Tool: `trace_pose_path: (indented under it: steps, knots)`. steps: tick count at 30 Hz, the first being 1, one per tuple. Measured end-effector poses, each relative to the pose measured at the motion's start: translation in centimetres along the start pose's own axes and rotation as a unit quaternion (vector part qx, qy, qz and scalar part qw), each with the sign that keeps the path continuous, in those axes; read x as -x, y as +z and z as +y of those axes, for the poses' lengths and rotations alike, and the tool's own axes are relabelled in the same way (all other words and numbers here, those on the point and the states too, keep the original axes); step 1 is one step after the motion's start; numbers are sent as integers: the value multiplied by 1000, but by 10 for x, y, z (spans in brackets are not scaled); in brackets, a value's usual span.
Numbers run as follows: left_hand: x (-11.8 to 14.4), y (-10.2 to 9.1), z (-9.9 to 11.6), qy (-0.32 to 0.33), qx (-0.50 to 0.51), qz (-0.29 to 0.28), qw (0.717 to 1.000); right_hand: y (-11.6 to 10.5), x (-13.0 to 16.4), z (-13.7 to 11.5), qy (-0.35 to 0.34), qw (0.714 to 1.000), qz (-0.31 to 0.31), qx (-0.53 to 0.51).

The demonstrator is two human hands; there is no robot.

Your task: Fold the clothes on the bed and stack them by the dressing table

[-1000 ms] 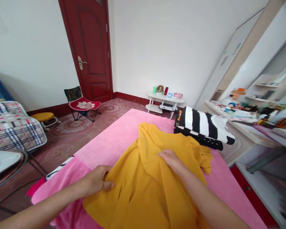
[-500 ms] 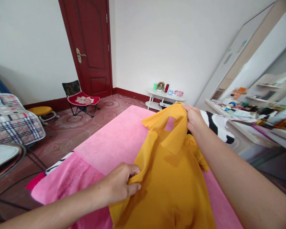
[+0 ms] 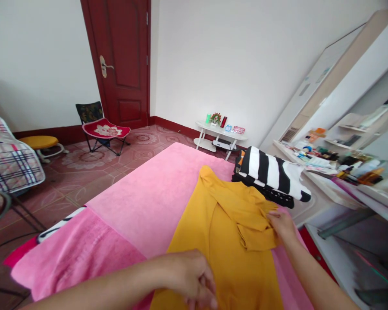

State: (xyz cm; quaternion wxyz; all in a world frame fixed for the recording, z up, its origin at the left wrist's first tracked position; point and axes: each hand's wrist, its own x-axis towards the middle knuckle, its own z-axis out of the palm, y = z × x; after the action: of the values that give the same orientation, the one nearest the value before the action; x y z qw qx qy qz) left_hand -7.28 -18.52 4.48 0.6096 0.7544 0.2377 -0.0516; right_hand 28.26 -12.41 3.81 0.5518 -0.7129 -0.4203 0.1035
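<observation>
Two hands: both rested on one yellow garment (image 3: pixel 226 241), nearest the camera.
Left hand (image 3: pixel 194 280): fingers curled together, pinching the garment's near left edge at the bottom of the view.
Right hand (image 3: pixel 283 226): fingers closed on a folded flap of the garment at its right side.
Yellow garment: lay spread on the pink blanket (image 3: pixel 142 202), right of the middle, with its top end pointing away from the person.
Pink blanket: covered the surface under the garment; a darker pink towel (image 3: pixel 71 262) lay at its near left.
Striped pile (image 3: pixel 271 174): black-and-white folded clothes sat just beyond the garment, at the blanket's far right corner.
Dresser shelf (image 3: pixel 342 172): stood to the right, crowded with small bottles.
Folding chair (image 3: pixel 100 129): stood on the tiled floor by the red door (image 3: pixel 123 64).
Small white table (image 3: pixel 220 133): stood against the far wall.
</observation>
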Motion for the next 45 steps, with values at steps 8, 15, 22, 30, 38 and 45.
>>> trace_pose_path:
  steps: [8,15,22,30,38,45]
  knots:
    - [-91,-61,-22,-1,-216,456,863,77,-8,-26,-215,938,-148,227]
    - [-109,-53,-41,4,-251,490,835,176,-23,-6,-138,933,-187,273]
    - [-113,-60,-41,-30,-220,511,830,210,-36,-13,-128,922,-174,320]
    - [-122,-61,-44,128,-81,526,837,193,-56,-21,-92,916,-86,380]
    - [-133,-54,-53,176,-77,484,854,193,-59,-2,-53,896,-105,428]
    - [-137,-55,-57,149,-87,462,870,193,-49,-27,-168,893,-71,411]
